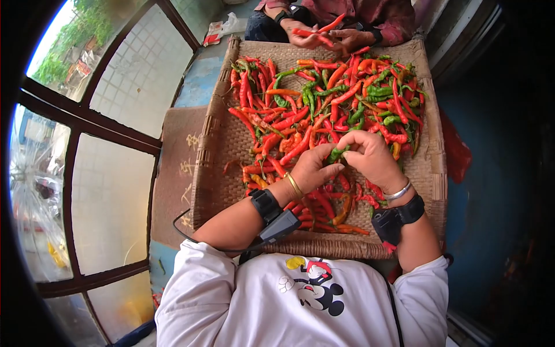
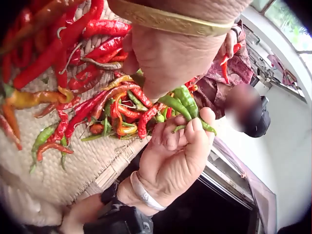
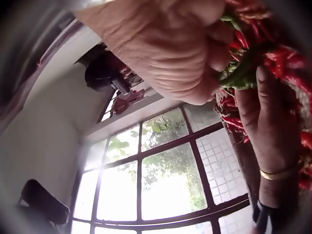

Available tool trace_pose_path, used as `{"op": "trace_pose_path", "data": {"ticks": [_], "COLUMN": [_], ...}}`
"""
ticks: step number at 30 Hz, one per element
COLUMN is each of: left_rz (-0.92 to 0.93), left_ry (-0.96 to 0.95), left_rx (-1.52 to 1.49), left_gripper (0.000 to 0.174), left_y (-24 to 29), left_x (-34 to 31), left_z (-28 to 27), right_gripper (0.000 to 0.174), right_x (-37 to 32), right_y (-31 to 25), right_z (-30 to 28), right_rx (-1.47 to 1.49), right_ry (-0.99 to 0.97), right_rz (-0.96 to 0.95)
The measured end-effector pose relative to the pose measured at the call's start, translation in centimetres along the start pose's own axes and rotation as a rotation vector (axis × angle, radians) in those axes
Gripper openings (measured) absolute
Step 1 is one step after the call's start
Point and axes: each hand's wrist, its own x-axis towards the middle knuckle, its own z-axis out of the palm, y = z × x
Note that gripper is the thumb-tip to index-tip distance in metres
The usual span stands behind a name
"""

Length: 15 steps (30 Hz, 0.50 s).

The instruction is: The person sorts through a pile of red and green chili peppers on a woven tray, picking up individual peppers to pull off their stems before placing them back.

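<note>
Over the near part of a woven tray [image 1: 211,202], both hands meet at green chili peppers [image 1: 337,154]. My left hand [image 1: 312,169], with a gold bangle at its wrist, holds them from the left. From the other side my right hand [image 1: 373,159], wearing a silver bangle, pinches the stem end between thumb and fingers. Two glossy green chili peppers [image 2: 184,100] show side by side in the left wrist view, their stems at the right fingertips. In the right wrist view, curled green chili [image 3: 241,80] spans the gap between the hands. Red chili peppers [image 1: 295,149] lie beneath.
Many red, orange and green chilies [image 1: 378,92] cover the tray. Across it, another person's hands [image 1: 306,37] hold red chilies. A framed window [image 1: 121,121] stands at left, and a brown board [image 1: 179,168] lies beside the tray. A red bag [image 1: 457,150] hangs at right.
</note>
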Motion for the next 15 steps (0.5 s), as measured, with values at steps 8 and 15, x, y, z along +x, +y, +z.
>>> {"op": "trace_pose_path", "data": {"ticks": [8,15], "left_rz": [-0.088,-0.200], "left_ry": [-0.185,0.085], "left_rx": [-0.126,-0.391], "left_gripper": [0.019,0.022], "left_y": [1.6,2.0], "left_x": [-0.3,0.0], "left_z": [-0.4,-0.5], "right_gripper": [0.015,0.024], "right_x": [0.0,0.4], "right_y": [-0.2,2.5], "right_z": [-0.3,0.9], "right_rx": [0.409,0.329], "right_ry": [-0.155,-0.042], "right_rz": [0.171,0.179]}}
